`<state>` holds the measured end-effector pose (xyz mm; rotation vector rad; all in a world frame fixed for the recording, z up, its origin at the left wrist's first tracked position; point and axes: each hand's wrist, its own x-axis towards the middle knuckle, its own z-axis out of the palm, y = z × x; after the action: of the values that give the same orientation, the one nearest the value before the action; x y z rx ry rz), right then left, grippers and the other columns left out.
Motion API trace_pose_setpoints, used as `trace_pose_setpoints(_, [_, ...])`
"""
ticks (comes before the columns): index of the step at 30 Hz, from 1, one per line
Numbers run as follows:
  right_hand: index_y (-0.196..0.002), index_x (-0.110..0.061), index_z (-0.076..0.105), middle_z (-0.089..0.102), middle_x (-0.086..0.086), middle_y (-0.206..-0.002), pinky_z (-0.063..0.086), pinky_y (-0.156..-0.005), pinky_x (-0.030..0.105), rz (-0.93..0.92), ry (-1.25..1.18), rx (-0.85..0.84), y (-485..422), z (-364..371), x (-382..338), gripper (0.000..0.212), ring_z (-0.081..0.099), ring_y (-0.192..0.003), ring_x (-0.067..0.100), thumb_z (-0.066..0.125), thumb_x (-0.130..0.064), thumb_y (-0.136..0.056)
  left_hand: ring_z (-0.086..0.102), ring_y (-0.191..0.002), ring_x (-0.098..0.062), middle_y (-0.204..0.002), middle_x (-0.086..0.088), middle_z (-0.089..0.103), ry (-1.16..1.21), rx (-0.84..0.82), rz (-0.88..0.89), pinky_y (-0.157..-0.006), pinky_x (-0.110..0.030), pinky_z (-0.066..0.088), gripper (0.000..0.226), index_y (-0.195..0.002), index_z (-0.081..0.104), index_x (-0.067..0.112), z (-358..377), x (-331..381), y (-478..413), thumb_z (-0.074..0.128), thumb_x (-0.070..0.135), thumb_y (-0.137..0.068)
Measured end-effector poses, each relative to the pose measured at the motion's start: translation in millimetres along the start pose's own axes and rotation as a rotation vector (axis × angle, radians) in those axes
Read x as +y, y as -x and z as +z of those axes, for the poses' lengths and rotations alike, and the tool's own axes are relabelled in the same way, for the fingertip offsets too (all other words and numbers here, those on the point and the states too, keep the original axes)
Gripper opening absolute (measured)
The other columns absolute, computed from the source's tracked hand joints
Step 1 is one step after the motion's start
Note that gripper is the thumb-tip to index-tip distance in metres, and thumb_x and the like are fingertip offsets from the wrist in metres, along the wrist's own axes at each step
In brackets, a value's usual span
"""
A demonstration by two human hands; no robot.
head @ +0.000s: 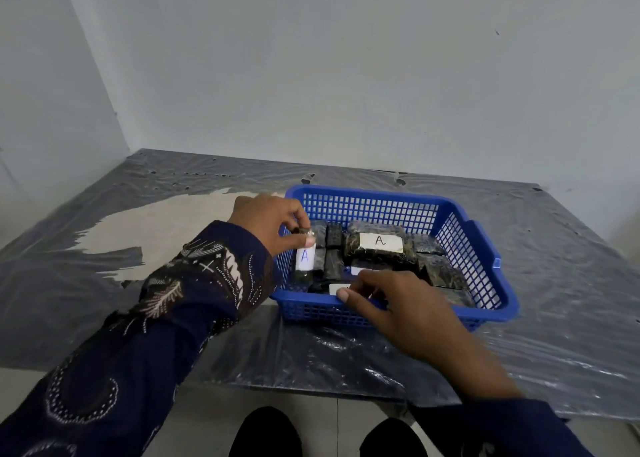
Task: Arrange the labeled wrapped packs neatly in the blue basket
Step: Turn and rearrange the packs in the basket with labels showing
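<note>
A blue mesh basket (478,245) sits on the plastic-covered table. Inside lie several dark wrapped packs; one on top (379,245) shows a white label marked A. My left hand (268,224) pinches the top end of an upright pack (305,261) with a white label marked A, standing at the basket's left wall. My right hand (398,301) rests over the basket's near rim, fingers curled on a pack with a white label (337,288) at the front; its marking is hidden.
The table (173,221) is covered in grey clear plastic sheeting, torn at the left to show a pale surface. White walls stand behind and to the left. Two dark shoes (266,432) show on the tiled floor below the near edge.
</note>
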<state>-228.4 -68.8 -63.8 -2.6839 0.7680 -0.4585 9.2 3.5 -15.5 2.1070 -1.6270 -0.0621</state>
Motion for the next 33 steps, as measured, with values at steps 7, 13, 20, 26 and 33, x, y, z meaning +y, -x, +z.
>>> trace_pose_setpoints(7, [-0.082, -0.033, 0.059, 0.060, -0.010, -0.068, 0.027, -0.049, 0.023, -0.006, 0.182, 0.185, 9, 17, -6, 0.054, 0.051, -0.057, 0.009, 0.023, -0.071, -0.094, 0.043, -0.106, -0.017, -0.092, 0.013, 0.062, -0.407, -0.251, 0.011, -0.087, -0.036, 0.021, 0.025, -0.090, 0.060, 0.033, 23, 4, -22, 0.064, 0.057, -0.081])
trace_pose_setpoints(13, [-0.078, -0.032, 0.054, 0.058, -0.010, -0.068, 0.032, -0.049, 0.026, -0.018, 0.164, 0.252, 10, 21, -6, 0.049, 0.052, -0.058, 0.010, 0.026, -0.068, -0.097, 0.037, -0.116, -0.028, -0.091, 0.010, 0.053, -0.637, -0.426, 0.003, -0.097, -0.044, 0.026, 0.015, -0.087, 0.068, 0.035, 35, 4, -25, 0.066, 0.048, -0.081])
trace_pose_setpoints(20, [-0.076, -0.032, 0.053, 0.056, -0.010, -0.065, 0.024, -0.051, 0.024, -0.014, 0.180, 0.274, 10, 23, -8, 0.046, 0.050, -0.055, 0.009, 0.030, -0.065, -0.098, 0.026, -0.121, -0.032, -0.117, 0.000, 0.049, -0.697, -0.473, -0.054, -0.093, -0.037, 0.021, 0.023, -0.107, 0.070, 0.028, 28, 27, -20, 0.066, 0.039, -0.087])
trace_pose_setpoints(26, [-0.076, -0.032, 0.053, 0.056, -0.010, -0.065, 0.018, -0.048, 0.019, -0.015, 0.223, 0.248, 10, 20, -9, 0.047, 0.048, -0.054, 0.010, 0.029, -0.065, -0.098, 0.028, -0.120, -0.030, -0.119, -0.003, 0.052, -0.775, -0.480, -0.024, -0.082, -0.035, 0.017, 0.025, -0.110, 0.067, 0.025, 26, 37, -16, 0.062, 0.038, -0.089])
trace_pose_setpoints(33, [-0.087, -0.029, 0.064, 0.067, -0.014, -0.078, 0.053, -0.061, 0.028, -0.012, -0.024, 0.081, 0, -8, 3, 0.038, 0.061, -0.068, 0.003, 0.045, -0.061, -0.094, 0.057, -0.100, -0.020, -0.098, 0.006, 0.064, -0.485, -0.221, 0.130, -0.092, -0.036, 0.038, 0.023, -0.101, 0.062, 0.028, 31, 63, -2, 0.041, 0.037, -0.099])
